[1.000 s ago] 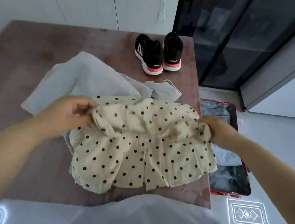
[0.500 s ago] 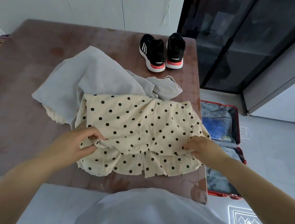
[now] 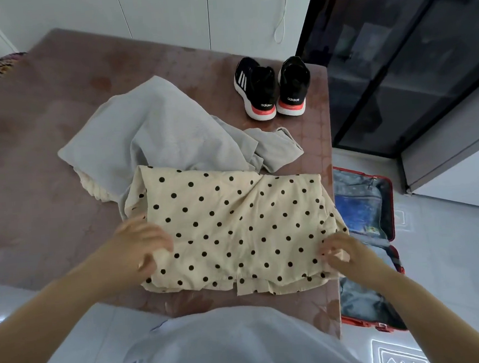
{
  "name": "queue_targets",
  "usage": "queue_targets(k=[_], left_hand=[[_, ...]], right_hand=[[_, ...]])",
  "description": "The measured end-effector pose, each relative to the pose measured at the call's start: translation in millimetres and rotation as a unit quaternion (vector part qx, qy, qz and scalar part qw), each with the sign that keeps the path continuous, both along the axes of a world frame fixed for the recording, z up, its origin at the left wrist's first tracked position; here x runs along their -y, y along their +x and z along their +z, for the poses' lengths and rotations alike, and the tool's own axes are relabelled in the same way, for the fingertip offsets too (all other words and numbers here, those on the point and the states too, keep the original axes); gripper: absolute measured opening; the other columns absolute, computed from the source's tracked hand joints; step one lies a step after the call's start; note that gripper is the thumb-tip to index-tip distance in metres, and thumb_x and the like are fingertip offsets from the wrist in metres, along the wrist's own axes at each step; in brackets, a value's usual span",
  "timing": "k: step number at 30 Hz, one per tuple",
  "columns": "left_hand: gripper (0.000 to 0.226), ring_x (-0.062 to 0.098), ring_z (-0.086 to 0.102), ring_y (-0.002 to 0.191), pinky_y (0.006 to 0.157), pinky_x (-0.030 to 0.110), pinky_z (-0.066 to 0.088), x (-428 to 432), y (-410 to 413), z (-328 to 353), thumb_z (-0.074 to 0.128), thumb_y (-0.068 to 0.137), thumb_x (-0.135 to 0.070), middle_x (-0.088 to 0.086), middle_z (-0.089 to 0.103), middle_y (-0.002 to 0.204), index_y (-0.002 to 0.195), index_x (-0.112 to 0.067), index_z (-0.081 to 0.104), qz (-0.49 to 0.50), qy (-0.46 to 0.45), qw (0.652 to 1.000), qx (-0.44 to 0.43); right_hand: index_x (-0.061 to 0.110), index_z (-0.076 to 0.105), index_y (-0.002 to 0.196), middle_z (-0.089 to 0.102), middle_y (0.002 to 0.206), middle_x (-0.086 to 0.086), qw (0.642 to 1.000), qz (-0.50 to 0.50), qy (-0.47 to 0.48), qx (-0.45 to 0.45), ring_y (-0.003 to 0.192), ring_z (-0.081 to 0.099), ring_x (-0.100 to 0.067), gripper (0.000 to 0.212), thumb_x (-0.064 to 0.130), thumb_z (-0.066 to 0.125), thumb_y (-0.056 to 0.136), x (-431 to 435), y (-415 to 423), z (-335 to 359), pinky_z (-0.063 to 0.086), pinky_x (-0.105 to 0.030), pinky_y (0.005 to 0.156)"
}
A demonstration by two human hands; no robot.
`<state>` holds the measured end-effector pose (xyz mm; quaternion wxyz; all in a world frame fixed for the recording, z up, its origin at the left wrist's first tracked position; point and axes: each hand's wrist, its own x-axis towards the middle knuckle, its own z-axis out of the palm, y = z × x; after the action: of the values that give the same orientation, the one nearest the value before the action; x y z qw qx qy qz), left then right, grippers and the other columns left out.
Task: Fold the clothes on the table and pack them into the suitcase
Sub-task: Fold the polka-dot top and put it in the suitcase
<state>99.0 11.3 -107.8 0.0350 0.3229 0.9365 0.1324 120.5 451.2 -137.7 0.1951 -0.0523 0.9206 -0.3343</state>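
Left grip (image 3: 140, 246) pinches the folded polka-dot garment's (image 3: 236, 224) left edge, right grip (image 3: 340, 252) its near right corner; it lies flat between them on the table (image 3: 32, 183). Beyond the grips, a grey garment (image 3: 157, 136), then black sneakers (image 3: 257, 91). Right of the right grip, the open suitcase (image 3: 391, 212).

Your left hand (image 3: 143, 246) and right hand (image 3: 342, 253) grip folded polka-dot top (image 3: 236, 224); open suitcase (image 3: 391, 209) at 3 o'clock
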Motion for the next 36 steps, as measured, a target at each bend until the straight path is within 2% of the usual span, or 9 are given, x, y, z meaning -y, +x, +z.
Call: queue_targets(k=[4,9,13,15,19,23,26,32,36], left_hand=[[0.039,0.018,0.05,0.105,0.093,0.027,0.032,-19,-49,36,0.043,0.084,-0.037,-0.013,0.058,0.108,0.114,-0.017,0.059,0.159,0.13,0.977,-0.055],[0.034,0.021,0.057,0.103,0.092,0.036,0.041,-23,-102,31,0.065,0.081,-0.044,-0.003,0.065,0.108,0.106,-0.022,0.062,0.257,0.035,0.963,0.068],[0.008,0.019,0.06,0.089,0.074,0.028,0.042,-20,-115,39,0.066,0.082,-0.031,-0.003,0.067,0.088,0.082,-0.023,0.066,0.293,0.103,0.942,0.124],[0.007,0.01,0.06,0.085,0.07,0.016,0.042,-11,-116,53,0.066,0.083,-0.029,-0.003,0.068,0.085,0.078,-0.025,0.067,0.316,0.152,0.93,0.11],[0.011,-0.012,0.054,0.07,0.056,-0.003,0.033,-1,-125,68,0.063,0.086,-0.03,-0.008,0.064,0.081,0.079,-0.021,0.065,0.345,0.176,0.92,0.067],[0.017,0.019,0.055,0.089,0.074,0.017,0.038,-13,-124,53,0.064,0.085,-0.028,0.006,0.066,0.099,0.096,-0.014,0.066,0.366,0.142,0.919,0.042],[0.035,0.034,0.043,0.113,0.098,0.036,0.027,-29,-113,46,0.065,0.085,-0.023,0.014,0.057,0.117,0.117,-0.012,0.058,0.338,0.067,0.934,-0.094],[0.051,0.026,0.037,0.117,0.103,0.038,0.019,-88,-58,-1,0.056,0.078,-0.045,0.004,0.058,0.124,0.124,-0.024,0.048,0.033,-0.107,0.987,-0.116],[0.108,0.032,0.038,0.13,0.111,0.041,0.002,-78,-53,-20,0.086,0.04,-0.052,0.008,0.049,0.138,0.133,-0.025,0.038,0.033,-0.245,0.969,-0.021]], right_hand=[[0.027,0.065,0.097,0.058,0.108,-0.002,0.992,-0.102,0.014,-0.075,0.1,0.055,-0.013,0.015,0.017,0.063,0.086,12,-54,5,0.045,-0.032,0.093],[0.014,0.032,0.138,0.046,0.132,-0.008,0.959,-0.278,-0.011,0.049,0.119,0.047,-0.028,0.067,0.036,0.063,0.083,30,-110,-2,0.045,-0.044,0.095],[0.011,0.056,0.109,0.058,0.087,-0.002,0.952,-0.295,-0.031,0.07,0.071,0.06,-0.018,0.031,0.026,0.065,0.084,26,-120,-4,0.045,-0.026,0.056],[0.01,0.06,0.086,0.059,0.077,-0.001,0.948,-0.305,-0.078,0.038,0.066,0.058,-0.018,0.013,0.021,0.066,0.084,14,-119,-1,0.044,-0.024,0.058],[0.014,0.065,0.089,0.067,0.085,0.003,0.925,-0.34,-0.17,-0.005,0.077,0.061,-0.011,0.01,0.023,0.067,0.084,2,-120,13,0.044,-0.023,0.07],[0.015,0.054,0.109,0.064,0.106,0.0,0.934,-0.327,-0.134,0.05,0.094,0.061,-0.017,0.038,0.035,0.069,0.081,9,-114,5,0.042,-0.024,0.072],[0.011,0.039,0.129,0.057,0.112,0.001,0.937,-0.322,-0.071,0.12,0.093,0.059,-0.018,0.065,0.044,0.066,0.081,16,-96,1,0.041,-0.025,0.065],[0.016,0.051,0.074,0.057,0.075,0.003,0.957,-0.257,0.008,0.135,0.072,0.056,-0.016,0.034,0.04,0.074,0.074,26,-69,-4,0.041,-0.028,0.06],[0.009,0.059,0.088,0.064,0.084,-0.004,0.966,-0.241,0.0,0.094,0.081,0.061,-0.022,0.025,0.031,0.067,0.079,32,-64,5,0.047,-0.033,0.067]])
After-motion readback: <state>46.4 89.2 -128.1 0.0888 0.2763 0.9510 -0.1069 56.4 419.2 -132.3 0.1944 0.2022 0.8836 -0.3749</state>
